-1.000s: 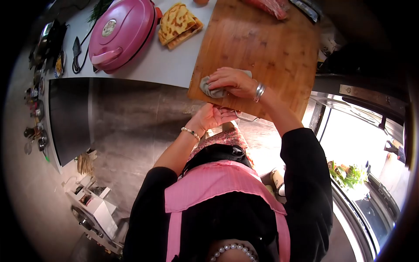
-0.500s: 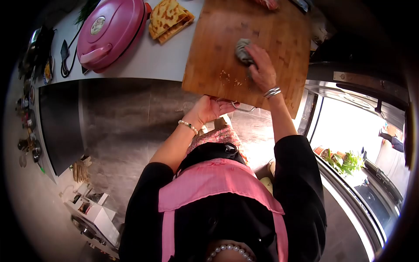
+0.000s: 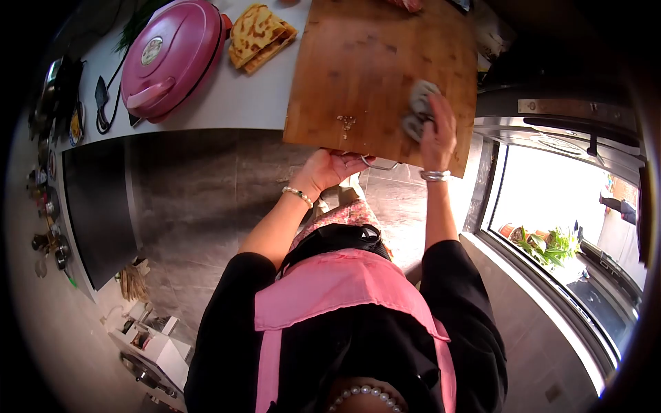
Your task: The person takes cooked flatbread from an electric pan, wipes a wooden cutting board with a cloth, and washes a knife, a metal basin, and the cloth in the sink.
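Counter point(image 3: 206, 113) first: big wooden board point(image 3: 372, 76) jutting past its edge, mid-wipe by my guess. Left hand point(image 3: 330, 171) sits palm-up, fingers extended, at the board's front edge. Right hand point(image 3: 441, 138) pinches the cloth point(image 3: 421, 102) (blurry, though) against its fingers, board's right side. Leftover crumbs point(image 3: 346, 124) probably call for a leftward sweep.

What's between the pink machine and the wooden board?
In the head view, folded flatbread lies on the white counter between the pink machine and the wooden board.
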Demonstrator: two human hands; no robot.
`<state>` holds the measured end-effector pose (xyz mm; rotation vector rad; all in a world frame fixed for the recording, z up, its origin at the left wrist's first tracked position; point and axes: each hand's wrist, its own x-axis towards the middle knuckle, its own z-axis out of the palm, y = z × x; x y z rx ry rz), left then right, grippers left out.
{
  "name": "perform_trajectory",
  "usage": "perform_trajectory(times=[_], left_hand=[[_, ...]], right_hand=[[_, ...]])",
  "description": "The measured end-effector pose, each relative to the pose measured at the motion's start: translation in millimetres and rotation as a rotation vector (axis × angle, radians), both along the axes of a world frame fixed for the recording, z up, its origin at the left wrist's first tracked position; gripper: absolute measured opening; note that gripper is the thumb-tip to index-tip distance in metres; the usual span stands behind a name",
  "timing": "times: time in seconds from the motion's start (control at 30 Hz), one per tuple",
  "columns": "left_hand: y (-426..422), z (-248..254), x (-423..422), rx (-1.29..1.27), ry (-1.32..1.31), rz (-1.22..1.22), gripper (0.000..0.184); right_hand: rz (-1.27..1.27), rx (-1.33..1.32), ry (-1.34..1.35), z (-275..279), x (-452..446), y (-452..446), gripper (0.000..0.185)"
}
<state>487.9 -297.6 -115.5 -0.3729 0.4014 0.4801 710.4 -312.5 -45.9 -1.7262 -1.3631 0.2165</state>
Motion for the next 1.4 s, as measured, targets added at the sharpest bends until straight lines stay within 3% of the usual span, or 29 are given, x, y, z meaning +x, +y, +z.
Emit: perform_trajectory(times=[0.13,0.3,0.5,0.6,0.67,0.7,0.77,0.87,0.93,0.97,1.03,1.13,1.2,1.3,1.4], left_hand=[[2.4,5.8,1.9,0.002,0.035,0.017,0.049],[1.9,6.2,-0.2,-0.016,0.016,-0.001,0.050],[2.5,1.6,0.9,0.135,0.109,-0.051,0.050],[-0.3,-10.6,-1.1,0.018,0.042,-0.050,0.043],[-5.3,-41.6,-14.9,-0.033,-0.213,0.010,0.037],[-4.7,-51.4,-17.3,-0.055,-0.346,0.039,0.034],[-4.7,-52.2,-14.1,-0.037,-0.333,0.020,0.034],[-2.0,-51.8,-12.1,-0.007,-0.308,-0.006,0.034],[-1.9,-38.9,-11.3,0.003,-0.288,-0.010,0.034],[-0.9,-26.3,-8.1,0.108,-0.051,-0.021,0.040],[1.3,-15.2,-7.9,0.026,-0.040,-0.045,0.042],[2.2,-19.5,-6.7,0.019,-0.041,-0.041,0.044],[-0.4,-28.8,-6.5,0.039,-0.046,-0.057,0.040],[-5.0,-42.1,-12.8,-0.011,-0.280,0.049,0.033],[-9.0,-57.9,-25.4,-0.043,-0.165,0.018,0.029]], right_hand=[[-0.157,-0.107,-0.376,-24.7,-16.4,-9.4,0.044],[0.283,-0.025,-0.182,-23.5,-61.0,31.4,0.048],[0.736,0.009,-0.053,-19.2,-59.6,51.9,0.044],[0.850,0.014,-0.027,-17.6,-78.4,30.3,0.040],[0.882,0.022,-0.001,-14.1,-90.1,13.8,0.038],[0.872,0.024,0.029,-15.4,-94.9,7.8,0.038],[0.854,0.025,0.090,-18.8,-102.0,-5.2,0.038],[0.843,-0.042,0.424,-12.5,-104.2,-14.5,0.038],[0.622,0.005,0.481,-3.6,-85.3,-11.1,0.040],[0.471,0.024,0.490,-5.4,-70.8,-6.2,0.040],[0.226,-0.027,0.661,-11.1,-39.5,9.5,0.042],[0.305,0.059,0.072,-22.7,-49.0,18.0,0.041],[0.410,0.048,0.033,-25.0,-77.3,4.8,0.039],[0.523,0.048,0.024,-22.0,-104.5,-12.0,0.037],[0.578,0.060,-0.022,-17.6,-116.2,-23.9,0.033]])
